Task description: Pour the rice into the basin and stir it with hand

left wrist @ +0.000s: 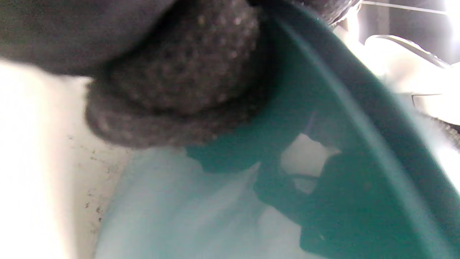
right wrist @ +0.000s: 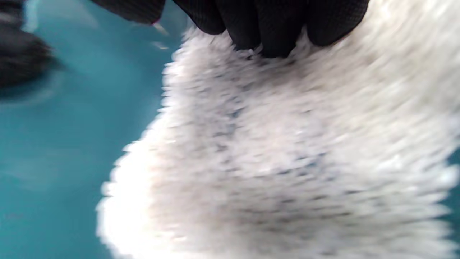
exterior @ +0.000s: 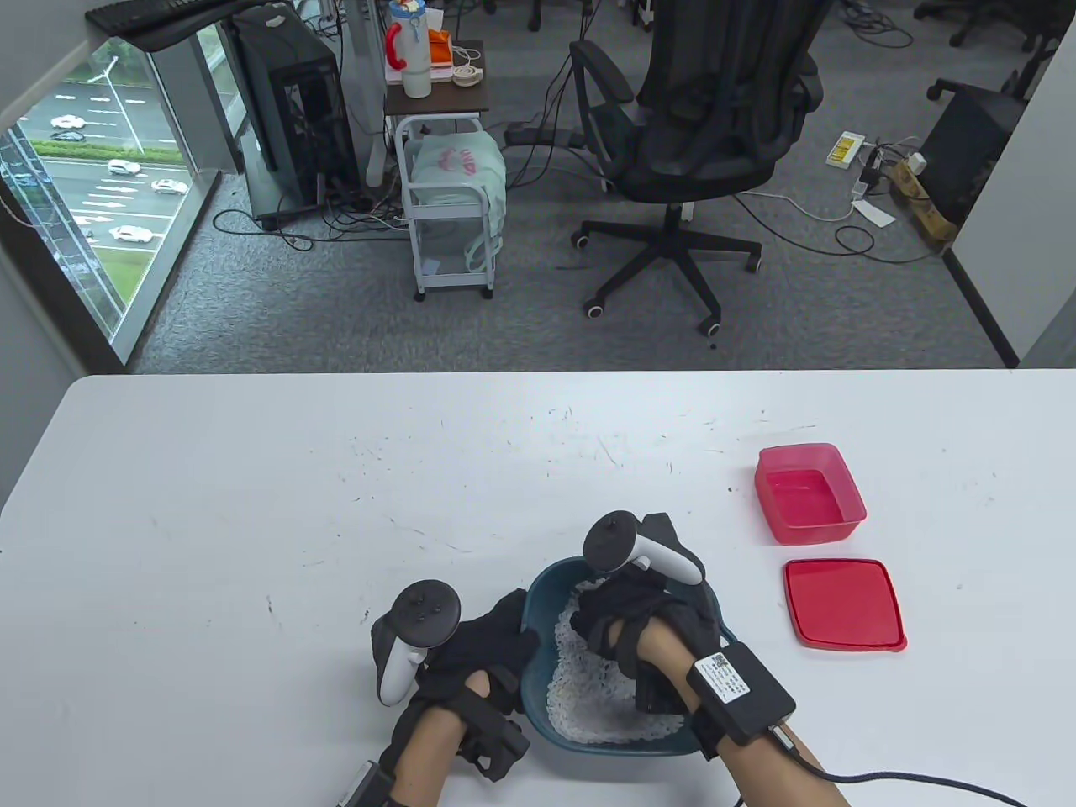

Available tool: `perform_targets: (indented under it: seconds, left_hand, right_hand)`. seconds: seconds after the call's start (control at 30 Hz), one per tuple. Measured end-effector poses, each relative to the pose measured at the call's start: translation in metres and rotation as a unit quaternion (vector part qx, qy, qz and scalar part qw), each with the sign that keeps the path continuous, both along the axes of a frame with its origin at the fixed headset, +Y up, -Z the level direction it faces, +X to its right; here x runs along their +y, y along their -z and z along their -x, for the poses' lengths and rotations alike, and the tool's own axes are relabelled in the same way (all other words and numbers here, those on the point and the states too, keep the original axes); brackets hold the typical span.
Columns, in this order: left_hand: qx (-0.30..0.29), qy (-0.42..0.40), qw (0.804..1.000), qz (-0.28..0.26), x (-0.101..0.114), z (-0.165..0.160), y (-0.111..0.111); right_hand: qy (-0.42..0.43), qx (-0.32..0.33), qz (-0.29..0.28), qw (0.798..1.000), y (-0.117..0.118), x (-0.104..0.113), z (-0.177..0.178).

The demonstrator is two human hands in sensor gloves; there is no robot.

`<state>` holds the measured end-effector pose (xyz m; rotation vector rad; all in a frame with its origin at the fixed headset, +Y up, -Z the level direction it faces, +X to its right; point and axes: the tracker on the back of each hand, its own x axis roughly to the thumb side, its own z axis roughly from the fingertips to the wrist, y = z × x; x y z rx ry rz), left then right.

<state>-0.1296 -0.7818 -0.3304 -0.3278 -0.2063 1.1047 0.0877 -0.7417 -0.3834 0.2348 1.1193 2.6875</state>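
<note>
While the round teal plastic basin (exterior: 538,706) stands near the front edge of the white table (exterior: 252,521), a heap of white rice (exterior: 580,698) is seen lying inside it, spread over the bottom toward the near wall. The gloved right hand (exterior: 626,618) is lowered into the basin from above, and in the right wrist view its black fingertips (right wrist: 266,32) are pressed into the top of the rice; they appear bent downward, though whether any grains are gripped cannot be told. The gloved left hand (exterior: 487,643) is set against the basin's outer left wall, its fingers (left wrist: 187,82) curled at the rim. A square red plastic container (exterior: 809,492) is placed well apart to the right, with its flat red lid (exterior: 844,603) laid just in front of it.
</note>
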Motion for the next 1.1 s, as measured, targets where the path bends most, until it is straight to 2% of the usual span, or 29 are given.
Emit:
perform_targets:
  seconds: [0.03,0.17,0.4,0.5,0.6,0.77,1.0,1.1]
  left_hand:
    - [0.000,0.001,1.000,0.000,0.000,0.000,0.000]
    - [0.005,0.001,1.000,0.002,0.000,0.000,0.000]
    - [0.010,0.001,1.000,0.005,0.000,-0.001,-0.001]
    - [0.012,0.001,1.000,0.005,0.000,-0.001,-0.001]
    - [0.012,0.000,1.000,0.006,0.000,-0.001,-0.001]
    - [0.007,-0.001,1.000,0.006,0.000,-0.001,-0.001]
    - [-0.001,-0.002,1.000,0.005,0.000,-0.001,0.000]
    - [-0.002,0.001,1.000,0.003,0.001,-0.001,0.000]
  right_hand:
    - [-0.046,0.003,-0.004,0.999,-0.002,0.000,-0.002]
    - [-0.139,0.033,0.017,0.990,-0.010,-0.002,-0.004]
    - [-0.154,0.090,0.097,0.979,-0.029,-0.014,0.006]
    - [-0.096,0.107,0.147,0.979,-0.033,-0.021,0.009]
    - [0.025,0.133,0.187,0.973,-0.034,-0.023,0.015]
    - [0.194,0.128,0.235,0.944,-0.033,-0.023,0.023]
    - [0.210,0.054,0.175,0.960,-0.001,-0.016,0.022]
    - [0.150,0.007,0.085,0.985,0.007,-0.009,0.014]
